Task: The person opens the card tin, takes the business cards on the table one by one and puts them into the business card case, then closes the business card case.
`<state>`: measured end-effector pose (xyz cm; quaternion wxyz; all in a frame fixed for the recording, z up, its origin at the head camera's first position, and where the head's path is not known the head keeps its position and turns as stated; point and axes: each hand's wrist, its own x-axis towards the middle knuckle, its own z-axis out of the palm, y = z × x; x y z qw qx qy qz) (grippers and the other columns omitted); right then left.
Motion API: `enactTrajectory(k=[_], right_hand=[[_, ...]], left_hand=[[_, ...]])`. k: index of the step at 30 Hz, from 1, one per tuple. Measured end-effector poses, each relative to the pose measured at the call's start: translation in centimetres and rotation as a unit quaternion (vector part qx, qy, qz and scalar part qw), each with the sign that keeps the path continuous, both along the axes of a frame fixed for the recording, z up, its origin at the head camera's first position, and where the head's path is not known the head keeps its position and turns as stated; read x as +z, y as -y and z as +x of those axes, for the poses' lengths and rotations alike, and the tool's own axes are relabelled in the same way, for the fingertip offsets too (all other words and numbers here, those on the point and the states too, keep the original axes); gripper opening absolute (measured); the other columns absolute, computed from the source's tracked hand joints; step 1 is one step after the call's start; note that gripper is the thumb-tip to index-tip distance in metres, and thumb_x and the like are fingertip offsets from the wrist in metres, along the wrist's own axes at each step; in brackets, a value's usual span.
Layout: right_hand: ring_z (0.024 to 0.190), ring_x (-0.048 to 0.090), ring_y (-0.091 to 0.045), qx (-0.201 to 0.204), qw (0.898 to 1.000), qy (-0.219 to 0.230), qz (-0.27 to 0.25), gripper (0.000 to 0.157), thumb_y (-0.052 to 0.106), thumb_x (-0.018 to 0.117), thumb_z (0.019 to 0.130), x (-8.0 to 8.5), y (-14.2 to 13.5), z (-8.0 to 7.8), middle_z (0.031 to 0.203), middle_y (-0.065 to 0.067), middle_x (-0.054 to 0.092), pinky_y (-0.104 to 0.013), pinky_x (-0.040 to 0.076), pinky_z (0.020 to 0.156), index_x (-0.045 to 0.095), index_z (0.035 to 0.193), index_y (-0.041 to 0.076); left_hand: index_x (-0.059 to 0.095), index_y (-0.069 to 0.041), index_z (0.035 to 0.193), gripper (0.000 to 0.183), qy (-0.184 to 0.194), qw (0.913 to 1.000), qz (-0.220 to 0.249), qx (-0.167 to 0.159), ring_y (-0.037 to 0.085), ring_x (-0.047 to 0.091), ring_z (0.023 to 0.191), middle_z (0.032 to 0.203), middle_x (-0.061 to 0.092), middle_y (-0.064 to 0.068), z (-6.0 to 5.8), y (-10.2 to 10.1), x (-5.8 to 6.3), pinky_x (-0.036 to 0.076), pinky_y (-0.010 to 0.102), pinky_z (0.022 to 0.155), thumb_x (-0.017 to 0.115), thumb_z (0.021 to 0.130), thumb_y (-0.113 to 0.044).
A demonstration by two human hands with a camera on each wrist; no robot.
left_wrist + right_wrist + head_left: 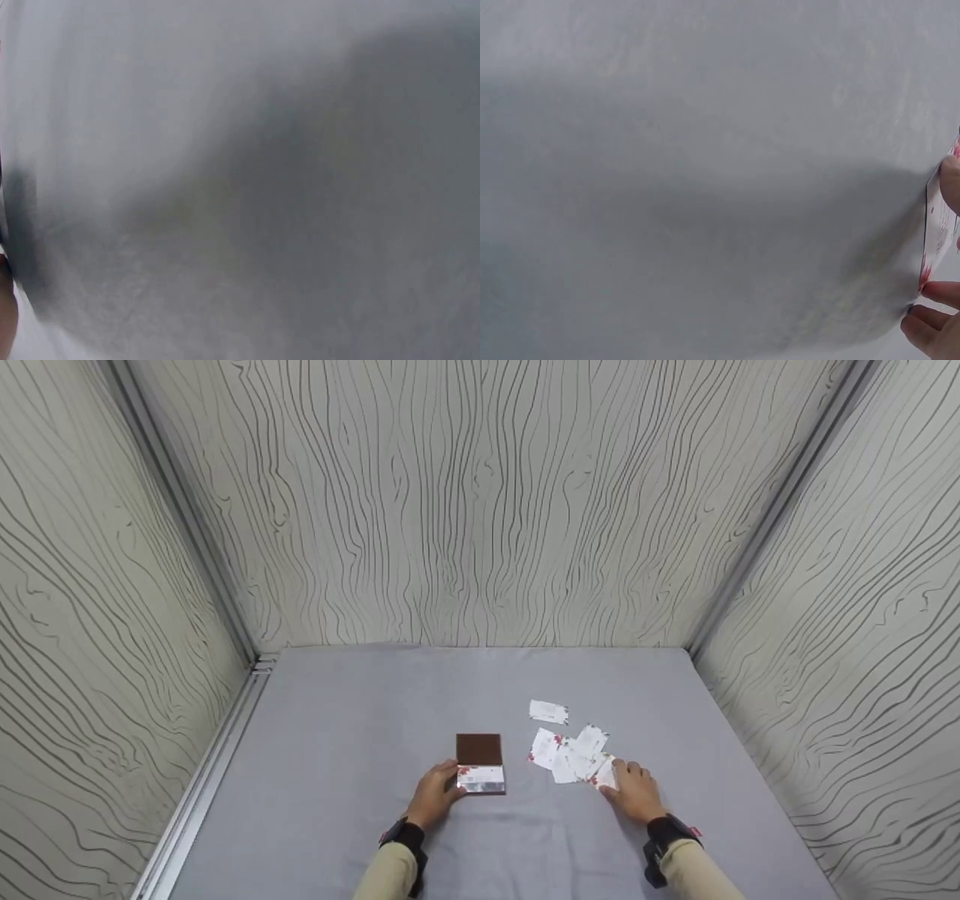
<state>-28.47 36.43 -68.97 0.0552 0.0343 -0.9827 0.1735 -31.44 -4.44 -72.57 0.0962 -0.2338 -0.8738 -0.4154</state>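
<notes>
**Brown card holder lies open between two hands, floral cards fanned beside it**

We see a smooth, dark brown card holder (pixel 479 749) opened flat on a matte grey cloth (pixel 360 720) with soft creases. Its two panels are oblong with straight edges; the nearer one carries a white card with red flowers (pixel 481 775) above a glossy, silvery strip (pixel 481 787). The fold runs left to right, so the opened holder's long axis points away from the person, bare brown panel farthest, while the card inside lies lengthwise across.

To its right we find thin white loose cards (pixel 568 765), crisp-edged and printed with red blooms, overlapping at mixed angles. A separate card (pixel 548 712) lies beyond them, its long axis nearly left to right, dipping slightly rightward.

The left hand (pixel 433 795) grips the near panel's left side, thumb and fingers a short span apart. The right hand (pixel 634 791) pinches a flower-printed card (pixel 602 775) at the pile's right edge, thumb and fingertips set wide at opposite ends of its visible edge. In the right wrist view that card tilts, but we cannot tell its full long axis because the fingers cover part of it.
</notes>
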Motion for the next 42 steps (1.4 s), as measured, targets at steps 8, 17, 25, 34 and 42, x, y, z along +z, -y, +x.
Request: enactTrajectory(k=[8,17,25,34,42], right_hand=[[0.097,0.052,-0.05,0.003,1.0,-0.007,0.005,0.054,0.019,0.078,0.083,0.48,-0.12,-0.04,0.104,-0.03,0.053,-0.061,0.045,0.085,0.053,0.12,-0.011],[0.096,0.048,-0.048,-0.018,1.0,0.007,-0.011,0.057,0.024,0.083,0.077,0.06,-0.55,-0.42,0.101,-0.03,0.049,-0.059,0.043,0.081,0.055,0.118,-0.006],[0.097,0.047,-0.049,-0.038,0.999,0.03,0.001,0.066,0.032,0.082,0.078,-0.03,-0.68,-0.46,0.103,-0.033,0.048,-0.062,0.042,0.082,0.053,0.123,-0.008],[0.09,0.046,-0.045,-0.043,0.999,0.017,-0.007,0.065,0.031,0.085,0.074,0.12,-0.67,-0.53,0.097,-0.03,0.045,-0.058,0.042,0.076,0.055,0.117,-0.006],[0.09,0.043,-0.039,-0.022,0.993,-0.049,-0.104,0.061,0.007,0.09,0.064,0.24,-0.41,-0.9,0.101,-0.024,0.032,-0.054,0.045,0.08,0.053,0.111,-0.009]], left_hand=[[0.063,0.015,0.119,0.04,-0.004,1.0,-0.006,-0.005,0.045,0.055,0.119,0.125,0.06,0.029,-0.09,-0.1,-0.03,0.043,0.056,0.102,0.074,0.084,-0.002],[0.062,0.015,0.119,0.042,-0.018,0.9998,-0.006,-0.005,0.045,0.056,0.118,0.124,0.061,0.029,-0.13,0.04,-0.18,0.044,0.055,0.101,0.075,0.083,-0.002],[0.062,0.016,0.12,0.043,-0.022,0.9997,-0.002,-0.006,0.046,0.056,0.118,0.124,0.061,0.031,-0.2,0.09,-0.31,0.044,0.056,0.102,0.074,0.083,-0.002],[0.063,0.015,0.118,0.042,-0.02,0.9998,-0.005,-0.005,0.046,0.056,0.118,0.124,0.061,0.03,-0.11,0.04,-0.11,0.044,0.056,0.101,0.075,0.083,-0.003],[0.064,0.015,0.117,0.041,-0.026,0.9997,-0.004,-0.004,0.047,0.057,0.117,0.122,0.062,0.03,-0.05,0.11,-0.02,0.045,0.056,0.1,0.076,0.083,-0.003]])
